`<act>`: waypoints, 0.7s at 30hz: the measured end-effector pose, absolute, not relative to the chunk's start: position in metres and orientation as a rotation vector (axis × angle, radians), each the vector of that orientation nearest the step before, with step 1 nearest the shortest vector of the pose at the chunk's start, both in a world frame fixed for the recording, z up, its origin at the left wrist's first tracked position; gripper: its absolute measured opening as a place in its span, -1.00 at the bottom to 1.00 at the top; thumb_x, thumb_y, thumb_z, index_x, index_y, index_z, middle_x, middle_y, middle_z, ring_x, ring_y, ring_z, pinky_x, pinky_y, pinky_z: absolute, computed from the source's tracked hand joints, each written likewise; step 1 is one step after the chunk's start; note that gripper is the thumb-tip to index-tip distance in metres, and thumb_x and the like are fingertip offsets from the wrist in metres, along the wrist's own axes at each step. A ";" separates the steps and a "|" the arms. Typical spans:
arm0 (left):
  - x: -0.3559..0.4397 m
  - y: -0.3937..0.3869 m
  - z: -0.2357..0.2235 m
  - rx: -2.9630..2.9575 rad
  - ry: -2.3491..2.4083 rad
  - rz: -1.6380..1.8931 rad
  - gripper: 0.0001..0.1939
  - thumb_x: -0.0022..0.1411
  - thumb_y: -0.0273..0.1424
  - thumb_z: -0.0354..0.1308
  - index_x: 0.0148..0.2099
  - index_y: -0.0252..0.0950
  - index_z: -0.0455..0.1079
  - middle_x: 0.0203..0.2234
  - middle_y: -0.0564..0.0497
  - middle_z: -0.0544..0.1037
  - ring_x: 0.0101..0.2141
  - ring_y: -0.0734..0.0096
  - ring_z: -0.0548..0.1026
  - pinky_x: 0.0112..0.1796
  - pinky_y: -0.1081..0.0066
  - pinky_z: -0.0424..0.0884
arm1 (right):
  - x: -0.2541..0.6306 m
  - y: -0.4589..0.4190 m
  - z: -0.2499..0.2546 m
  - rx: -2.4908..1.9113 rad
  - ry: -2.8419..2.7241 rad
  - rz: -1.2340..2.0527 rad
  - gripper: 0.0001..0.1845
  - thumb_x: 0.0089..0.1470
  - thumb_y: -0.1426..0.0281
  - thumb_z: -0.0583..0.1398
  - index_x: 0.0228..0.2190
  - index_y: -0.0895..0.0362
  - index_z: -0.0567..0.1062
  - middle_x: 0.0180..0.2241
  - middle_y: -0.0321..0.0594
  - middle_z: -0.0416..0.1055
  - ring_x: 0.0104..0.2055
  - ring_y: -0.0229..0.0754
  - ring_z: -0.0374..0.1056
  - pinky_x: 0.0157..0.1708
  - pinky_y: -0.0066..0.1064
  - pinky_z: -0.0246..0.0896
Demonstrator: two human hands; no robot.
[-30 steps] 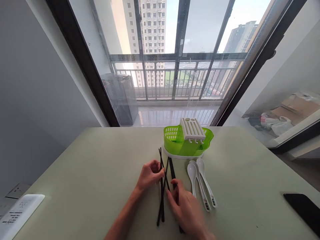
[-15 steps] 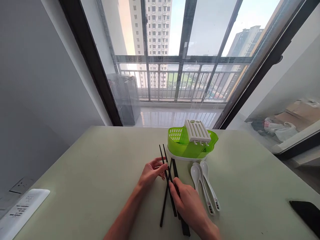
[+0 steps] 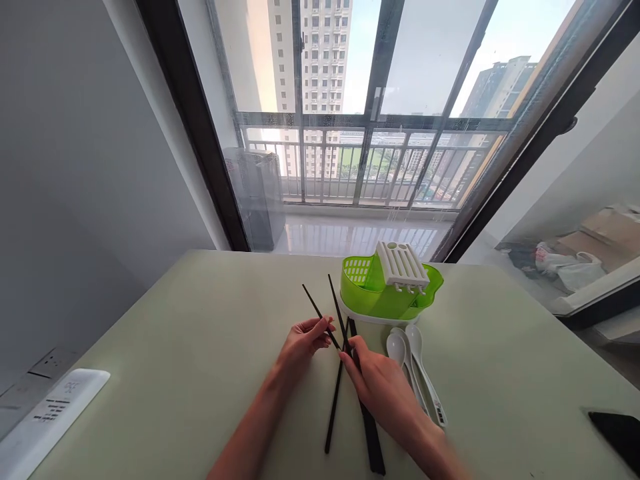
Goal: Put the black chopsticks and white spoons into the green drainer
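Several black chopsticks (image 3: 333, 407) lie in a loose bunch on the pale green table (image 3: 175, 373). My left hand (image 3: 303, 343) pinches two of them near their middle, and their tips fan out towards the window. My right hand (image 3: 380, 387) rests on the bunch just to the right, its fingers closed on the chopsticks. Behind them stands a green cutlery drainer (image 3: 390, 290) with a white slotted insert. Two white spoons (image 3: 417, 370) lie on the table right of my right hand.
A white remote-like device (image 3: 47, 417) sits at the table's left edge. A black phone (image 3: 617, 430) lies at the right edge. Beyond the table are a large window, a balcony railing and tall buildings.
My left hand has lifted two chopsticks and spread their tips apart. My right hand moved up along the bunch towards the left hand. The camera shifted slightly left.
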State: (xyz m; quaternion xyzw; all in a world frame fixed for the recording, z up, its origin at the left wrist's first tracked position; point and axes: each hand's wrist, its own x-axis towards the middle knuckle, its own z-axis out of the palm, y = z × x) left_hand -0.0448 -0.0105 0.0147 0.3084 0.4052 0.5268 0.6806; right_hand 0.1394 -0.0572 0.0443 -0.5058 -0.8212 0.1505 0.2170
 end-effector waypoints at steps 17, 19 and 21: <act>-0.043 -0.008 0.009 0.650 0.873 1.349 -0.59 -0.01 -0.19 0.53 -0.17 -0.33 0.60 -0.44 0.06 0.52 -0.51 0.63 0.36 -0.45 0.56 0.33 | 0.129 -0.056 0.047 -1.410 -2.391 0.553 -0.74 0.42 0.28 -0.08 -0.30 0.05 0.28 -0.46 -0.22 0.53 -0.44 -0.06 0.50 -0.52 -0.38 -0.09; -0.043 -0.009 0.009 0.659 0.853 1.330 -0.50 0.01 -0.17 0.51 -0.05 -0.29 0.56 -0.43 0.07 0.50 -0.51 0.61 0.38 -0.44 0.53 0.36 | 0.128 -0.053 0.049 -1.373 -2.307 0.567 -0.72 0.42 0.25 -0.09 -0.30 0.05 0.29 -0.48 -0.23 0.51 -0.44 -0.07 0.48 -0.50 -0.39 -0.04; -0.044 -0.011 0.012 0.709 0.835 1.285 -0.46 0.08 -0.11 0.46 0.03 -0.28 0.52 -0.39 0.05 0.50 -0.48 0.57 0.41 -0.44 0.51 0.37 | 0.126 -0.048 0.055 -1.321 -2.176 0.599 -0.70 0.43 0.21 -0.09 -0.28 0.05 0.31 -0.48 -0.26 0.50 -0.45 -0.10 0.47 -0.48 -0.40 0.04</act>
